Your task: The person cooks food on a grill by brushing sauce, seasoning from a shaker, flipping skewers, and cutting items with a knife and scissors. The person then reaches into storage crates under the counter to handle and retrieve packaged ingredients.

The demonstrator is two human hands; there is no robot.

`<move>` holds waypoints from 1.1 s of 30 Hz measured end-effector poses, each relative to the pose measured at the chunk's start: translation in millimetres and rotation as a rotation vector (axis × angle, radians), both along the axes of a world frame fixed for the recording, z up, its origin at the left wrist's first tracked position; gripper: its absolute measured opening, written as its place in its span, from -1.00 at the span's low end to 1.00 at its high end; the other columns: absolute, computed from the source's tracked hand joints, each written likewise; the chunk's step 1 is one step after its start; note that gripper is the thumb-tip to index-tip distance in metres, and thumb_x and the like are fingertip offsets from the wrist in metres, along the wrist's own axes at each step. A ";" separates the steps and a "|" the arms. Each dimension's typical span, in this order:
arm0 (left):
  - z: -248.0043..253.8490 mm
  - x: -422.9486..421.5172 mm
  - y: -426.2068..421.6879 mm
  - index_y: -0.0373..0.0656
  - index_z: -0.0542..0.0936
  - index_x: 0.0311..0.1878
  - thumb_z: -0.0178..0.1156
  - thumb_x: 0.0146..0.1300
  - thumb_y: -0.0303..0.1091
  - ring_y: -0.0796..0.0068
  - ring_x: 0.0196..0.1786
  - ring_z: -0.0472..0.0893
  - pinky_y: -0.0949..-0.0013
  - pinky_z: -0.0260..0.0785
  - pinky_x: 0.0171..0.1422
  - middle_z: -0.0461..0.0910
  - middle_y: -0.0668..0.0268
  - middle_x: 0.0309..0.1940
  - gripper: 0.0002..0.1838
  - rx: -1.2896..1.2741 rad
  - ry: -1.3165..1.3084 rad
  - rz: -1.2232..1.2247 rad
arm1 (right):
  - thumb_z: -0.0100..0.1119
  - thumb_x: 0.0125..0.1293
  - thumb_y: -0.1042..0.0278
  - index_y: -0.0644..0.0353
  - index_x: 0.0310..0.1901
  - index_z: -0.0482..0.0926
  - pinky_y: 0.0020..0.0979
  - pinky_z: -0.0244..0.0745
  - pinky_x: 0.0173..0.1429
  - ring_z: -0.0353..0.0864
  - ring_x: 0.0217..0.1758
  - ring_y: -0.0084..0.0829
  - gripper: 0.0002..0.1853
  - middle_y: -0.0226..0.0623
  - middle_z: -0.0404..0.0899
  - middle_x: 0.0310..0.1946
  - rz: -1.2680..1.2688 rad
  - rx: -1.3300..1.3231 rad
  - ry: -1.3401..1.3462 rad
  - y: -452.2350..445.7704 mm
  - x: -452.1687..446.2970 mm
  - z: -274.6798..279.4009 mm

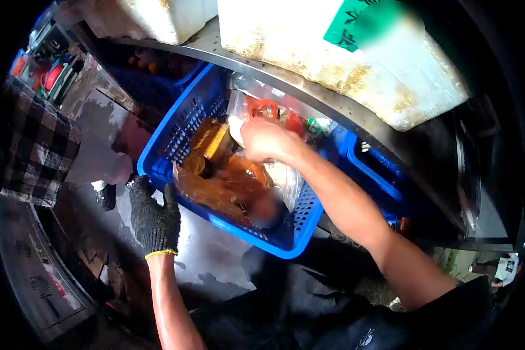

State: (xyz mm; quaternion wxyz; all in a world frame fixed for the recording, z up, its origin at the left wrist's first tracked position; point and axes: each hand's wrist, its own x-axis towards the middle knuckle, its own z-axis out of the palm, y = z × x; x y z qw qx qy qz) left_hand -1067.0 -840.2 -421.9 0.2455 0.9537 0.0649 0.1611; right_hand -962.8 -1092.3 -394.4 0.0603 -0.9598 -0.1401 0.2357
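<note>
A blue plastic basket (pixel 245 236) sits tilted in front of me, with packed goods inside. My left hand (pixel 155 219), in a dark knitted glove with a yellow cuff, is at the basket's near left corner, its fingers and thumb about the rim. Inside the basket, my bare right hand (pixel 266 140) has its fingers curled down at the clear plastic bags; a white piece (pixel 236 129) shows beside them. What the fingers hold is hidden. Near them lie a yellow-brown packet (pixel 216 143), an orange-brown bag (pixel 216 189) and red-marked packages (pixel 262 108).
A metal shelf edge (pixel 262 67) runs above the basket, carrying stained white foam boxes (pixel 332 52). More blue crates stand at the right (pixel 373 169) and back left. A person in a checked sleeve (pixel 38 146) is close on the left. Another person (pixel 504 269) appears far right.
</note>
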 end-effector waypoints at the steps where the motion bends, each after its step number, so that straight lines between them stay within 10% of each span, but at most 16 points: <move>1: 0.0 3.0 -0.5 -0.29 0.50 0.10 0.28 0.24 -0.14 0.06 0.00 0.62 0.13 0.43 0.13 0.59 0.00 -0.05 -0.52 -0.002 0.002 0.005 | 0.19 0.04 0.40 0.38 -0.22 0.68 -0.13 0.58 -0.07 0.70 -0.16 -0.04 -0.71 0.15 0.66 -0.26 -0.068 0.035 -0.003 -3.9 7.3 6.8; 7: -3.4 13.6 1.9 -0.24 0.46 0.18 0.27 0.24 -0.09 -0.04 0.08 0.59 0.07 0.44 0.16 0.53 -0.07 0.08 -0.45 0.056 0.095 0.024 | 0.34 0.12 0.19 0.35 -0.14 0.65 -0.14 0.58 -0.07 0.72 -0.16 -0.10 -0.62 0.14 0.66 -0.23 -0.441 0.156 -0.358 -67.8 61.0 -59.7; 12: -11.1 24.0 -6.4 -0.24 0.46 0.19 0.25 0.24 -0.13 -0.01 -0.01 0.61 0.08 0.45 0.10 0.58 -0.04 0.00 -0.47 0.178 0.060 0.049 | -0.02 0.35 0.16 0.17 0.21 0.50 -0.20 0.53 0.14 0.62 0.13 -0.16 -0.54 0.07 0.61 0.04 0.101 0.508 0.102 -13.1 19.2 -101.3; 13: -12.9 26.2 -6.2 -0.21 0.44 0.20 0.26 0.23 -0.11 -0.08 0.05 0.58 0.03 0.43 0.15 0.53 -0.11 0.07 -0.45 0.183 0.096 0.057 | -0.01 0.37 0.22 0.14 0.37 0.31 -0.24 0.39 0.31 0.48 0.29 -0.18 -0.45 0.04 0.50 0.19 0.356 0.224 0.285 -0.9 15.1 -90.8; 17: -9.9 24.9 -5.7 -0.18 0.44 0.23 0.27 0.22 -0.05 -0.17 0.12 0.55 -0.01 0.43 0.19 0.43 -0.20 0.20 -0.41 0.090 0.192 0.054 | 0.03 0.24 0.44 0.35 -0.04 0.58 -0.29 0.59 -0.13 0.70 -0.24 -0.27 -0.70 -0.11 0.69 -0.33 0.022 0.346 0.395 -24.7 54.9 -96.6; 19: -8.9 26.9 -5.9 -0.16 0.45 0.23 0.26 0.21 -0.04 -0.17 0.17 0.51 -0.02 0.39 0.23 0.41 -0.19 0.23 -0.41 0.106 0.246 0.083 | 0.15 0.20 0.34 0.30 -0.14 0.64 -0.18 0.60 -0.11 0.73 -0.14 -0.14 -0.74 0.00 0.70 -0.32 -0.440 0.334 0.172 -50.8 74.2 -109.4; 23: 6.8 25.7 -25.3 -0.12 0.49 0.22 0.25 0.20 -0.01 -0.16 0.34 0.34 -0.08 0.19 0.40 0.34 -0.12 0.31 -0.42 0.649 -0.033 0.107 | 0.17 0.18 0.29 0.39 -0.14 0.67 -0.12 0.51 0.16 0.64 0.03 0.09 -0.67 0.18 0.62 -0.05 -0.341 0.142 -0.375 -75.6 90.6 -167.2; 28: -0.5 36.4 -53.4 0.00 0.53 0.22 0.46 -0.10 -0.04 -0.12 0.40 0.27 -0.19 -0.03 0.49 0.33 0.00 0.34 -0.27 0.272 0.090 -0.532 | 0.18 0.18 0.13 0.19 0.32 0.34 0.01 0.50 0.15 0.59 0.09 0.14 -0.34 0.17 0.60 -0.07 -0.537 0.082 -0.336 -55.3 75.1 -112.5; 33: -13.0 60.0 -112.3 0.17 0.54 0.25 0.35 0.03 0.10 0.03 0.35 0.41 -0.28 -0.02 0.48 0.48 0.24 0.29 -0.34 0.694 0.629 -0.764 | 0.19 0.13 0.30 0.32 -0.04 0.63 -0.07 0.53 0.12 0.63 0.01 0.07 -0.62 0.21 0.63 -0.15 -0.544 0.377 -0.210 -66.8 87.1 -119.1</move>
